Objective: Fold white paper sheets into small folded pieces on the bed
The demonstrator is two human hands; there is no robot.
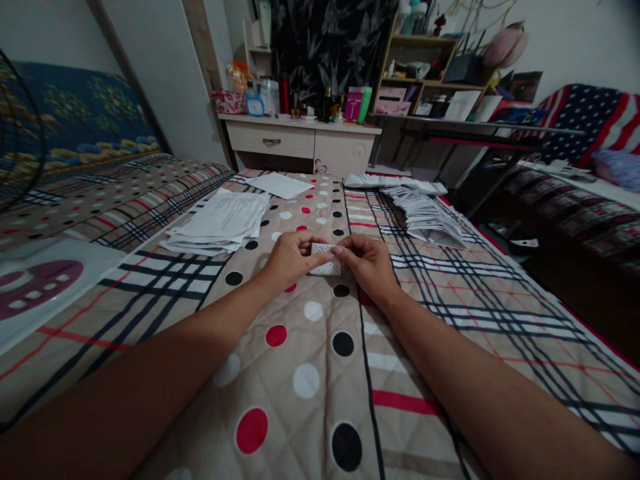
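Both my hands meet over the middle of the bed, pinching a small whitish rectangular piece (326, 268) with a fine printed pattern, which looks like folded paper. My left hand (291, 256) has its thumb laid along the upper face and its fingers behind. At the upper right corner, the thumb and forefinger of my right hand (369, 261) are closed on it. Fingers cover parts of its edges. A stack of printed sheets (223, 217) lies beyond my left hand. Past my right hand is a fanned row of folded white papers (425, 215).
The quilted bedspread (295, 413) has dots and plaid. A white sheet (281, 185) and a long white bundle (390, 181) lie near its far edge. A clear plastic bag (45, 280) with a maroon print rests at left. Behind stands a white dresser (280, 141) with bottles.
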